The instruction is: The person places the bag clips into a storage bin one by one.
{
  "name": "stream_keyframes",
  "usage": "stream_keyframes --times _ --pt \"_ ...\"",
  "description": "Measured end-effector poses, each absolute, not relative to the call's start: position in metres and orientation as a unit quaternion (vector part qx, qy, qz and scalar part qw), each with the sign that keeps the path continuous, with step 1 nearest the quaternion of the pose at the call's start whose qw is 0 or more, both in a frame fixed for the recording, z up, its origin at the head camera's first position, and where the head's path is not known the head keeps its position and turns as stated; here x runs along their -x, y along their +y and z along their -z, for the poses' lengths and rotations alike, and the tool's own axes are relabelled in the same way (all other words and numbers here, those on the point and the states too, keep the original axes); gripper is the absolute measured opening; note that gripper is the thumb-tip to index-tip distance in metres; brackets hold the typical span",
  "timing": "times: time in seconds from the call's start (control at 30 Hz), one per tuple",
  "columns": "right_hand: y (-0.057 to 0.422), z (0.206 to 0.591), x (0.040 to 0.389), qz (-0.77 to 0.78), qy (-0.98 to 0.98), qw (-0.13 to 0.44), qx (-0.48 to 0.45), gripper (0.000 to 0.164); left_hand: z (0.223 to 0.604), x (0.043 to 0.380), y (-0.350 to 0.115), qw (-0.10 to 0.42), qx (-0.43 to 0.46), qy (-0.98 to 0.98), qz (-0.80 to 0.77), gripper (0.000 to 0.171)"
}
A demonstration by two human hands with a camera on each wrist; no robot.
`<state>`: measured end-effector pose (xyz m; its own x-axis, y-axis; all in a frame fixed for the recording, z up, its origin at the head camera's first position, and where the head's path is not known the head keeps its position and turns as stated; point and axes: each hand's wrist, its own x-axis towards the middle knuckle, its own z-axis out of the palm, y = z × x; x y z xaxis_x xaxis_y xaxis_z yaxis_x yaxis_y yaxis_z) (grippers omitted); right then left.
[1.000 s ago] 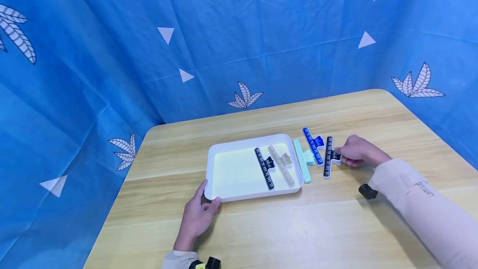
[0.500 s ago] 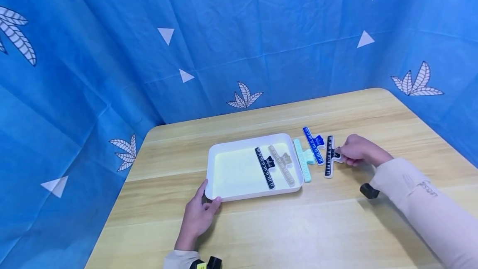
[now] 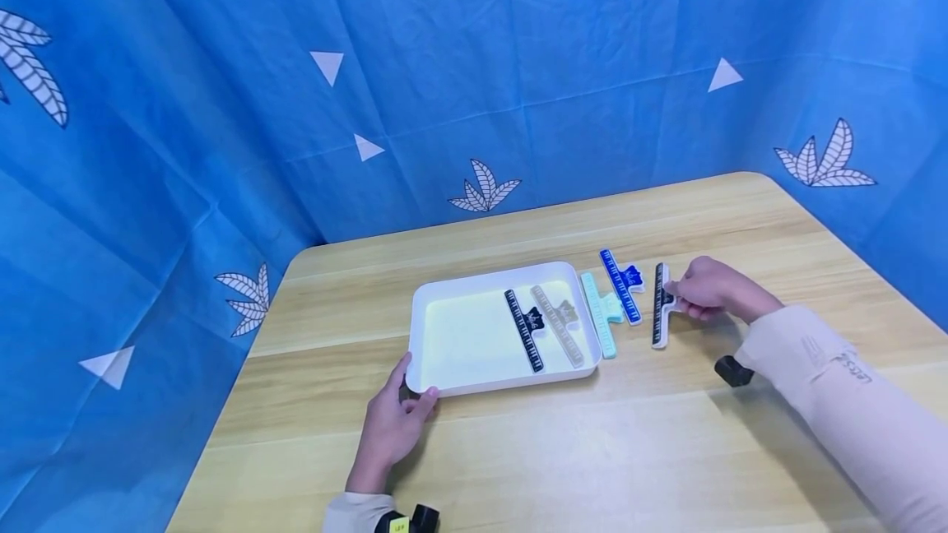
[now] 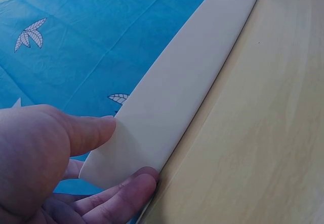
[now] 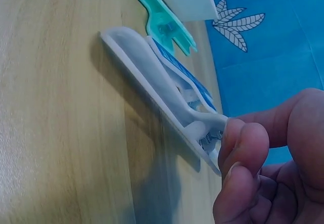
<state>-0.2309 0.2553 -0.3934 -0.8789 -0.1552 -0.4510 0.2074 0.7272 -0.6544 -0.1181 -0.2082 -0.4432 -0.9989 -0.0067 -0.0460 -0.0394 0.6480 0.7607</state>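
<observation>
Right of the white tray (image 3: 462, 340), with wood reaching on to the right edge of the tabletop (image 3: 800, 270), the right hand (image 3: 709, 286) pinches a tilted black-and-white clip (image 3: 660, 309). Between it and the tray lie a blue clip (image 3: 620, 286) and a turquoise clip (image 3: 597, 317). The left hand (image 3: 394, 428) grips the tray's near-left corner; a black clip (image 3: 524, 331) and a grey clip (image 3: 557, 326) lie inside.

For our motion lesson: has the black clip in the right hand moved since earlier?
Yes: in the head view, the held black clip has shifted rightward, away from the blue clip.
</observation>
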Motion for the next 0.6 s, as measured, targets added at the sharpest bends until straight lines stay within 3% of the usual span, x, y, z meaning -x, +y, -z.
stream_keyframes --times 0.6 --pt "0.2513 0.3838 0.2329 0.383 0.896 0.225 0.000 0.037 0.4430 0.1172 -0.2086 0.023 0.021 0.906 -0.423 0.076"
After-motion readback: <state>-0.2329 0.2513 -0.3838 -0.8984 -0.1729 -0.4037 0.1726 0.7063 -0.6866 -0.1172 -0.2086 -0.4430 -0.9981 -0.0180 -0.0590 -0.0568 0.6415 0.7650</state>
